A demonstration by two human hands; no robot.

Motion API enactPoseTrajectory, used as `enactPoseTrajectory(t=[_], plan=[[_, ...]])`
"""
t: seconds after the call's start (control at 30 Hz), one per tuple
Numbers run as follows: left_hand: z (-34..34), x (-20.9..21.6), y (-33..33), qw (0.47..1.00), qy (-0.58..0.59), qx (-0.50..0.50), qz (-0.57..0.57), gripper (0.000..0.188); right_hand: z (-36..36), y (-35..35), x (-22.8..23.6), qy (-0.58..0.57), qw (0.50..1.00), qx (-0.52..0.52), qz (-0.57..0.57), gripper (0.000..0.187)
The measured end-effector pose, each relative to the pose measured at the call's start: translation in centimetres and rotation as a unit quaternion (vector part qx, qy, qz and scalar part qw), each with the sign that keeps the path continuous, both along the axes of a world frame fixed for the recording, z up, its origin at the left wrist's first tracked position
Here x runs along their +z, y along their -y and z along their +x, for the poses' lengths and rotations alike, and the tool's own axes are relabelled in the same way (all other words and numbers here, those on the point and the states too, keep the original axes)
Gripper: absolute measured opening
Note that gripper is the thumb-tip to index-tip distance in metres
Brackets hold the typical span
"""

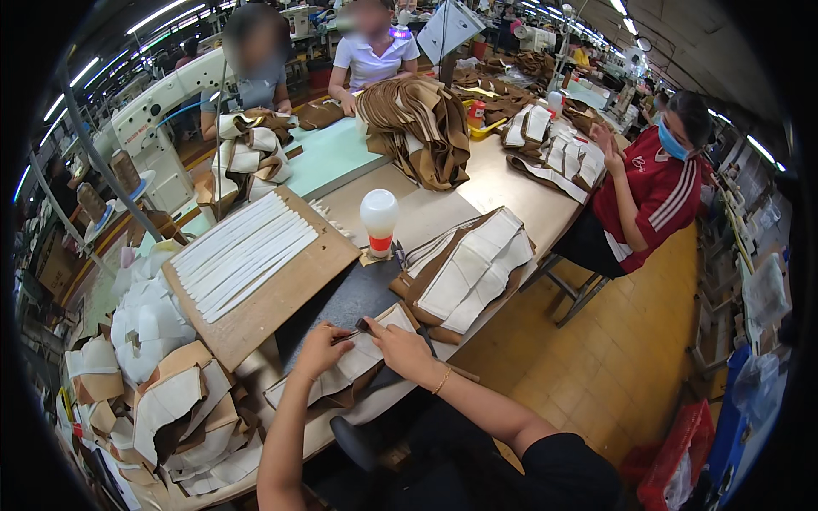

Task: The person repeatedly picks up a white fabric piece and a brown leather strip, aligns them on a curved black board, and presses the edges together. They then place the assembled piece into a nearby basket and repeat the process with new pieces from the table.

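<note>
A brown piece with a white lining (354, 364) lies along the near table edge, under both my hands. My left hand (320, 349) is closed, fingertips pinched at the far side of this piece; what sits between them is too small to name. My right hand (404, 351) is closed around a small dark brown block-like thing (363, 324), close beside the left fingertips. Just beyond my right hand rests a stack of brown-and-white lined pieces (474, 271). A white bottle with an orange-red lower band (378, 223) stands upright farther back.
A brown board (328, 254) bearing several white strips lies at the left. Piles of lined pieces (183, 409) crowd the near left. A large brown stack (417, 128) stands at the back. Co-workers sit across the table, and a person in a red shirt (652, 200) sits at right.
</note>
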State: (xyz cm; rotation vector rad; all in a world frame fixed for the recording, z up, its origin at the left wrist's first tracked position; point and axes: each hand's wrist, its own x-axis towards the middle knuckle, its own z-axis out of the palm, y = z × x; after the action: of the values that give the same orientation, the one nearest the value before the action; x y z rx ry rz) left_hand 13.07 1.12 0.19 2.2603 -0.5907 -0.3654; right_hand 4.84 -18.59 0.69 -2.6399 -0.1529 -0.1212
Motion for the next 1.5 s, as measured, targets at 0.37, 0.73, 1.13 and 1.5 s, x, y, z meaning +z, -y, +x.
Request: enactPoseTrajectory(t=[0.37, 0.73, 1.13, 1.5], plan=[[-1.5, -1.4, -1.1, 0.982, 0.180, -0.028, 0.056, 0.023, 0.3, -1.4, 2.1, -0.030, 0.999, 0.037, 0.006, 0.049], [-1.9, -2.0, -2.4, 0.966, 0.241, -0.028, 0.089, 0.011, 1.4, -1.9, 3.3, 0.079, 0.991, 0.018, 0.107, 0.046], [-2.5, -3.1, -2.3, 0.975, 0.213, 0.045, 0.053, 0.018, 0.5, -2.5, 1.4, -0.020, 0.997, 0.044, 0.059, 0.046], [-4.2, -2.8, -3.7, 0.942, 0.323, 0.024, 0.082, 0.014, 0.1, -1.8, 1.0, 0.058, 0.997, 0.015, 0.044, 0.047]])
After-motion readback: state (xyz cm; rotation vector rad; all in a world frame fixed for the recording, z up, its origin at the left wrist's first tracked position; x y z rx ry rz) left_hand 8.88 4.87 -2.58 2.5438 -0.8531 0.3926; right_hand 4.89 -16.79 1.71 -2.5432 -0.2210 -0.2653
